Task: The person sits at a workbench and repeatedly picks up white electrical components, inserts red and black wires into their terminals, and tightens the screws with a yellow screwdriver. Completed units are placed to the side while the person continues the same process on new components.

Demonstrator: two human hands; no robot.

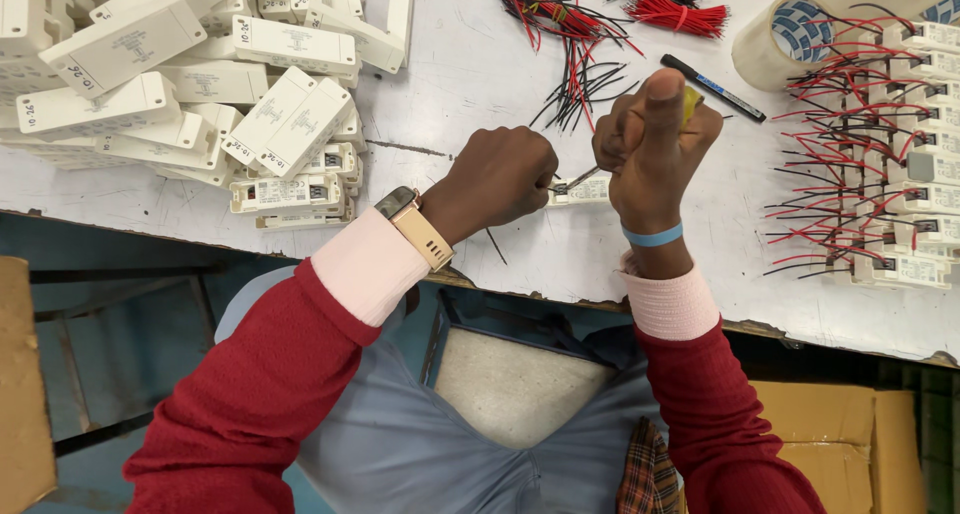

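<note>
A small white rectangular module (582,190) lies flat on the white table (460,84) between my hands. My left hand (500,174) is closed over its left end, with thin wires running under the fingers. My right hand (655,139) is fisted around a yellow-handled screwdriver (690,102), thumb pointing up. The metal shaft slants down to the module's terminal end.
A heap of white modules (190,84) fills the table's left. Modules fitted with red and black wires (880,164) lie in rows at the right. Loose red and black wire bundles (570,24), a black pen (715,87) and a tape roll (780,39) sit behind. Cardboard boxes (840,424) stand below.
</note>
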